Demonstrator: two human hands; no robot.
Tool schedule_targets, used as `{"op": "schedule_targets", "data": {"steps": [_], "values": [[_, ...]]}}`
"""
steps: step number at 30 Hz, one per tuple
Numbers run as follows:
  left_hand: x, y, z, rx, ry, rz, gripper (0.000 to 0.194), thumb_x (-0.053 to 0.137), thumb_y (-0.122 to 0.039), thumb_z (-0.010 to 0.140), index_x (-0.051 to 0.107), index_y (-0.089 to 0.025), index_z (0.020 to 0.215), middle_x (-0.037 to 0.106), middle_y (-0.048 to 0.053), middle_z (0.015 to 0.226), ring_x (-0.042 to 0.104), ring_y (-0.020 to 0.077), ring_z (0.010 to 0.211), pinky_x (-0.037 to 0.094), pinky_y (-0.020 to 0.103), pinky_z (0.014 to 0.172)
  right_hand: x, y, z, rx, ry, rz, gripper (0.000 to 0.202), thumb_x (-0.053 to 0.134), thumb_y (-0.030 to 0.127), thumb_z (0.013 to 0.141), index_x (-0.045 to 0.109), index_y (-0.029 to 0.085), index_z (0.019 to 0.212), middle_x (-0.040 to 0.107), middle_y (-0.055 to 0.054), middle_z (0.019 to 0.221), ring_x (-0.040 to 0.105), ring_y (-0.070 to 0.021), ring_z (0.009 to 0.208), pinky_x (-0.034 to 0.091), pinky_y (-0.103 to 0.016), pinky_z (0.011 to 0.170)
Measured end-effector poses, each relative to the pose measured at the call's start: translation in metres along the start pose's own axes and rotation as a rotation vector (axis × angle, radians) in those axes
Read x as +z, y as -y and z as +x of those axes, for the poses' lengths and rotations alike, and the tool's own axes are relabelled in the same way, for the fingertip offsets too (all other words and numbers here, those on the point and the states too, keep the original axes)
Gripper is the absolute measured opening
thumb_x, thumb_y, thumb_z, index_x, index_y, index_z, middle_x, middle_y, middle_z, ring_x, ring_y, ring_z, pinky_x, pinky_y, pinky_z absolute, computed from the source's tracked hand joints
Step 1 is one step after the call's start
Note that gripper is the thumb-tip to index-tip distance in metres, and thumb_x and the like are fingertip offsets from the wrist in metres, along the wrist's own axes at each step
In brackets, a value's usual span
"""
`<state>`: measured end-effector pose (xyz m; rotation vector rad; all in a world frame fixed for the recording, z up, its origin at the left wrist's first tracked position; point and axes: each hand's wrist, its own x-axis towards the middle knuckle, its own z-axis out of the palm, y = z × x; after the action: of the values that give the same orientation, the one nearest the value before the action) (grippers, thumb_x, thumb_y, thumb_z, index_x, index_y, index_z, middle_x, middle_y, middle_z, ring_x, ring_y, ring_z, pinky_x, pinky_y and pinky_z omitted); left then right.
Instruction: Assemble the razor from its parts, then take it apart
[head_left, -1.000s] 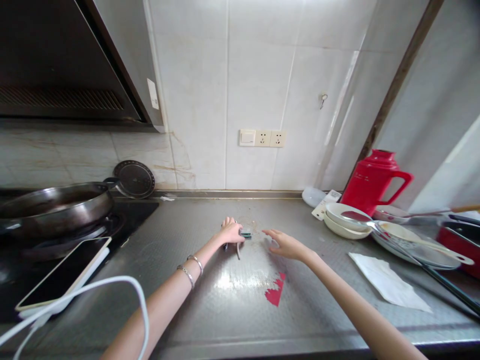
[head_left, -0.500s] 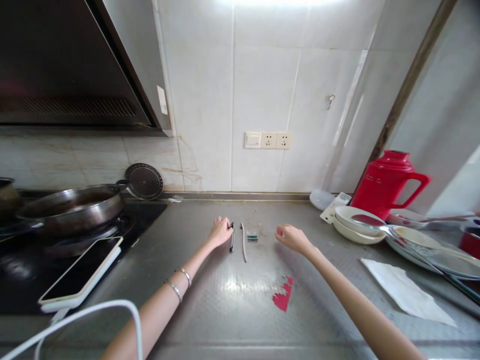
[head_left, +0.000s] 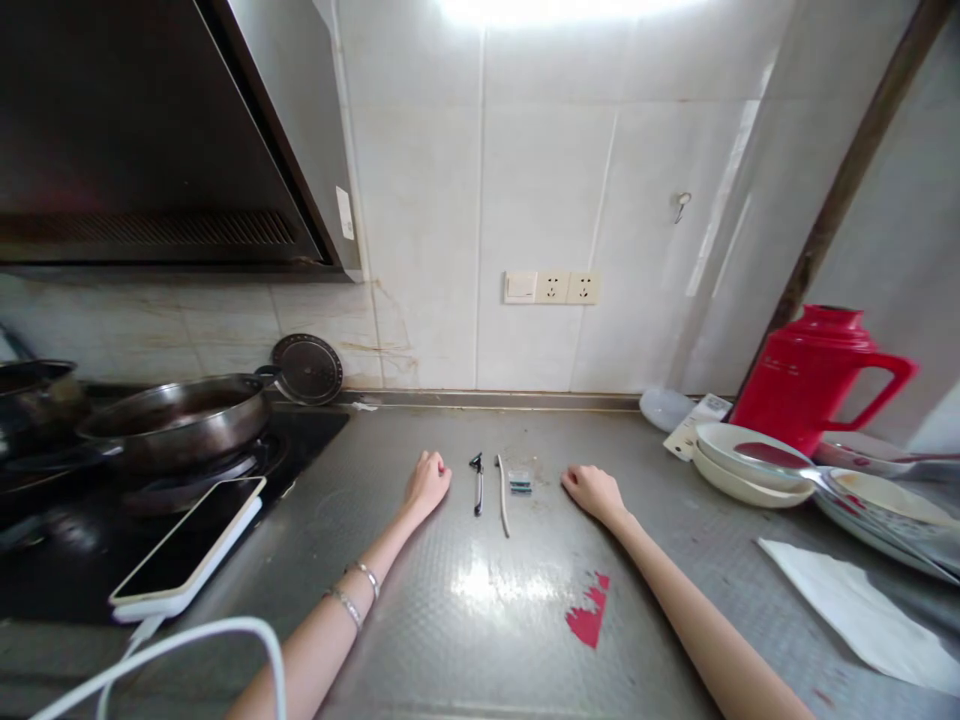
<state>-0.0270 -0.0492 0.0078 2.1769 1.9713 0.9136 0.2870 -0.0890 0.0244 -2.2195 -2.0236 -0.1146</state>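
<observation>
My left hand (head_left: 429, 482) rests on the steel counter in a loose fist, with nothing visible in it. Just to its right, apart from it, lies a slim razor (head_left: 478, 487) with a black head and a silver and black handle. Beside that is a thin, slightly curved white stick (head_left: 504, 500) with a dark tip. A small clear pack (head_left: 520, 484) with dark green strips, perhaps blades, lies further right. My right hand (head_left: 592, 490), curled closed on the counter to the right of the pack, shows nothing in its fingers.
A torn red patch (head_left: 589, 612) marks the near counter (head_left: 420, 640). On the left, a phone (head_left: 191, 540) with a white cable (head_left: 225, 628) lies by the pan (head_left: 180, 415) on the stove. Rightward are stacked bowls (head_left: 750, 480), a red thermos (head_left: 814, 380) and a white napkin (head_left: 855, 605).
My left hand has let go of the razor and drawn back to its left; the razor now lies free. My right hand stays closed on the counter. The view has shifted slightly left.
</observation>
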Motion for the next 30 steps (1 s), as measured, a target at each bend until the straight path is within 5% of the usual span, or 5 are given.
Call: {"op": "schedule_targets", "data": {"steps": [26, 30], "values": [[-0.002, -0.0001, 0.0021, 0.0, 0.043, -0.044, 0.008, 0.049, -0.017, 0.071, 0.049, -0.017, 0.063, 0.053, 0.001, 0.072, 0.051, 0.0119, 0.066, 0.036, 0.022, 0.063, 0.0065, -0.0056, 0.0017, -0.008, -0.032, 0.032, 0.037, 0.032, 0.035, 0.086, 0.064, 0.019, 0.075, 0.066, -0.008, 0.08, 0.06, -0.0176, 0.075, 0.031, -0.023, 0.055], [-0.0066, -0.0031, 0.0014, 0.0, -0.023, -0.029, 0.007, 0.049, -0.018, 0.072, 0.051, -0.017, 0.066, 0.055, 0.001, 0.072, 0.052, 0.0125, 0.068, 0.036, 0.022, 0.064, 0.0048, -0.0047, 0.0015, 0.01, -0.022, 0.036, 0.036, 0.034, 0.035, 0.086, 0.063, 0.018, 0.074, 0.066, -0.008, 0.081, 0.06, -0.0174, 0.076, 0.03, -0.023, 0.055]]}}
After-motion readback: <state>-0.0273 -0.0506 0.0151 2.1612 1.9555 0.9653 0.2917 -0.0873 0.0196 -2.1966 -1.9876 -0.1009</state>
